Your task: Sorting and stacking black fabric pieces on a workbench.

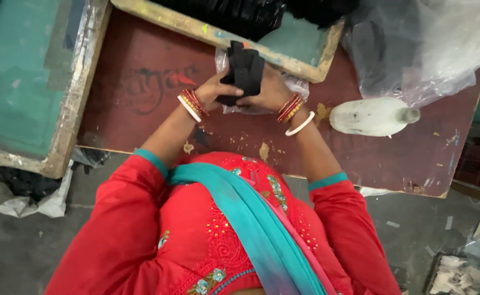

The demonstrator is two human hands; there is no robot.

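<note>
the black fabric bundle (244,74) sits upright over a clear plastic bag (262,106) on the maroon bench (141,82). left hand (214,90) and right hand (270,90) have their fingers closed around its lower half. keep both grips level so the stack stays aligned; a white bottle (371,116) lies near.

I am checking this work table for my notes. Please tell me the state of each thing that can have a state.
left hand: closed on the black fabric pieces
right hand: closed on the same bundle
black fabric pieces: bunched, held above the table
clear plastic bag: lying flat under the hands
white bottle: lying on its side
wooden-framed screens: lying flat on the table
</note>
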